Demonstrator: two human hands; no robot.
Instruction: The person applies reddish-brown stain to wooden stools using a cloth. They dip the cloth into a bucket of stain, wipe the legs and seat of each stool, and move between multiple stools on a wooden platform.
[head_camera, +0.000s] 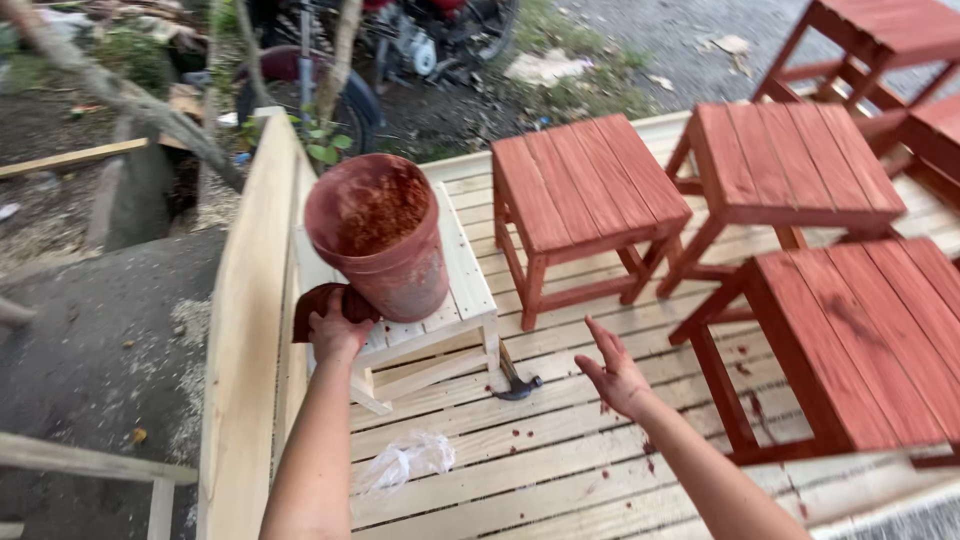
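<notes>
Left hand (335, 325): closed around a dark red-stained rag (325, 300), pressed at the foot of the bucket, at the edge of the unpainted stool.
Right hand (615, 375): empty, fingers spread and loosely curled, palm turned inward, hanging above the slatted platform (560, 450); touching nothing.
Bucket (382, 235): red-stained plastic, tilted toward the camera on top of the unpainted stool (440, 320); inner wall coated with reddish-brown residue (level of contents cannot be told).
Unpainted stool: bare pale wood, standing on the platform just beside its raised side rail (250, 330).
Hammer (515, 380): lying on the platform at the stool's foot, between the two hands.
Plastic scrap (405, 460): crumpled, clear, on the slats near the left forearm.
Painted stools: one (580, 195) just right of the bucket, a second (785, 165) behind it, a third (860, 335) nearest the right arm; all red-brown.
Platform surface: pale slats, spotted with red drips near the right hand.
Background: motorcycle wheel (345, 105) beyond the rail.
</notes>
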